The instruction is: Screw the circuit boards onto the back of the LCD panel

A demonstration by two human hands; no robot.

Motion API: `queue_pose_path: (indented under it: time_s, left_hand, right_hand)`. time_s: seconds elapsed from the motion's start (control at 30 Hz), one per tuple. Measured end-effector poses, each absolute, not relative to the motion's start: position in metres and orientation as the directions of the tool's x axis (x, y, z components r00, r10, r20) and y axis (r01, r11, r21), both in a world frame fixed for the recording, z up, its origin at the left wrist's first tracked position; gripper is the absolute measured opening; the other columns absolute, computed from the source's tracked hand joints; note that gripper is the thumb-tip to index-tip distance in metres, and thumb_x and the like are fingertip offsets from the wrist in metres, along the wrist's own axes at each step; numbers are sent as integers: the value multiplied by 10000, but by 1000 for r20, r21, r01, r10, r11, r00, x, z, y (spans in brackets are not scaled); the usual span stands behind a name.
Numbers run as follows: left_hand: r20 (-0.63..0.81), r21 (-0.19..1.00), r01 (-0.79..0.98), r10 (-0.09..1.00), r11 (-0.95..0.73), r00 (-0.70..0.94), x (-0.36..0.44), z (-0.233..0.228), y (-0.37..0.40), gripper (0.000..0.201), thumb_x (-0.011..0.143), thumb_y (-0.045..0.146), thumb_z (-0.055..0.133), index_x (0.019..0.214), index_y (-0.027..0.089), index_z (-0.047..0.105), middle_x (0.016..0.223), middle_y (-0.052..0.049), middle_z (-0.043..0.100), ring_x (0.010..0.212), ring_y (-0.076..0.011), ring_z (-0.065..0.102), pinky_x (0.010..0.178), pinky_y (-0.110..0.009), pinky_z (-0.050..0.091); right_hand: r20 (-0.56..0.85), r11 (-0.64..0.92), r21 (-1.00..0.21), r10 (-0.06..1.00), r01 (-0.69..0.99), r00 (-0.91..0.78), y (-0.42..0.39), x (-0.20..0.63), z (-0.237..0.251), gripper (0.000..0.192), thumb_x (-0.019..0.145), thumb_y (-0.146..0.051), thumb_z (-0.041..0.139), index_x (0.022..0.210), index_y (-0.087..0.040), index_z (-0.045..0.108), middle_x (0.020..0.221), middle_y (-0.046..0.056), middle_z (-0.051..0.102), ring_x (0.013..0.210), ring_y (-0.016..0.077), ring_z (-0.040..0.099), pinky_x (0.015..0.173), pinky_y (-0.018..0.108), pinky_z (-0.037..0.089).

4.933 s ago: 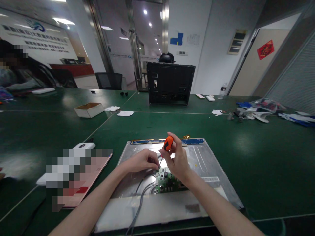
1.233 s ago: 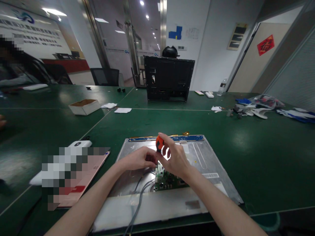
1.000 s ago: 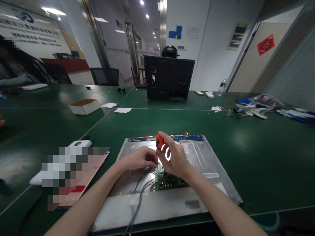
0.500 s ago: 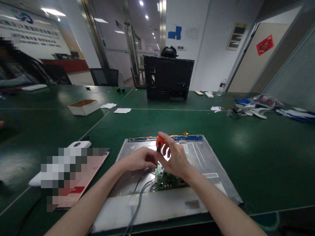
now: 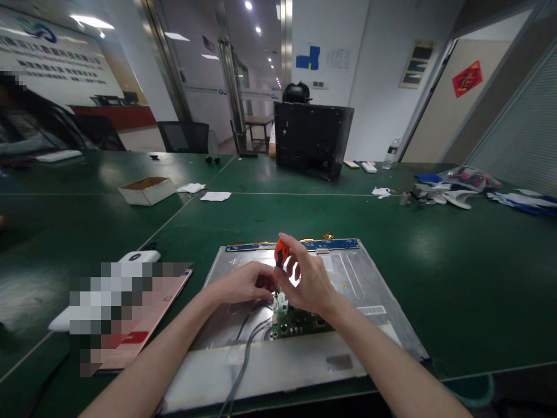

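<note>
My right hand (image 5: pixel 307 276) is closed around an orange and black screwdriver (image 5: pixel 281 253), held upright with its tip down at the left edge of a green circuit board (image 5: pixel 296 323). Beside the tip, my left hand (image 5: pixel 248 281) has its fingers curled and pinched together; whatever they hold is too small to make out. The board lies on the metal back of a flat display panel (image 5: pixel 369 278). Grey cables (image 5: pixel 247 360) run from the board's left side over the panel's near edge. Along the far edge of the panel sits a narrow blue circuit strip (image 5: pixel 335 244).
Left of the panel lie a pink sheet (image 5: pixel 150 325) and a white device (image 5: pixel 145 256). Farther back are an open box (image 5: pixel 148 191), papers (image 5: pixel 215 196) and a black monitor casing (image 5: pixel 311 139) with a person behind it. Gloves and a plastic bag (image 5: pixel 472 177) lie at right.
The black casing across the table has turned and shifted to the right, showing its side. My hands and the screwdriver stay almost in place.
</note>
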State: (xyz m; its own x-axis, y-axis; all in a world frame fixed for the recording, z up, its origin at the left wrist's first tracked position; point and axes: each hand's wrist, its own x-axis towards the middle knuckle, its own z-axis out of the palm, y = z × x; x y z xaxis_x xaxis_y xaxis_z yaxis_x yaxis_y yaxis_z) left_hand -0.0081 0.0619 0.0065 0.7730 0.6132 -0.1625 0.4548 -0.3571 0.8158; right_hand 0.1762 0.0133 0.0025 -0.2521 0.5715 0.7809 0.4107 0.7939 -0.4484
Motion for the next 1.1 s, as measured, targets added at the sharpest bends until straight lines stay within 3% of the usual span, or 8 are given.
queue_pose_path:
  time_s: [0.33,0.63,0.87,1.1]
  left_hand:
    - [-153,818,455,630,-351,761,-7,9,60,106,670,229,663,732,159,612,665,21,563,641,-149,524,607,-248,410]
    - [-142,806,473,659,-356,739,-7,8,58,147,709,259,666,815,159,649,714,9,605,681,-163,542,634,-255,427]
    - [-153,816,459,632,-353,759,-9,3,62,139,730,290,668,743,155,635,695,7,607,661,-157,549,605,-245,425]
    - [-130,806,450,626,-385,769,-8,7,61,116,729,271,666,767,162,660,768,-6,652,720,-170,578,642,-253,452]
  right_hand:
    - [800,794,-429,555,429,-227,14,175,2,545,911,-236,507,1416,-235,303,818,2,615,533,102,549,437,225,432]
    - [798,802,-426,551,418,-245,12,176,4,586,896,-220,511,1434,-244,280,854,15,632,550,110,563,440,226,433]
    - [774,791,-469,582,394,-247,12,177,2,625,871,-182,507,1444,-239,266,812,6,620,548,118,574,438,231,436]
    - [803,794,-424,552,437,-224,14,175,1,548,909,-233,511,1414,-241,299,825,-5,609,530,92,537,437,214,409]
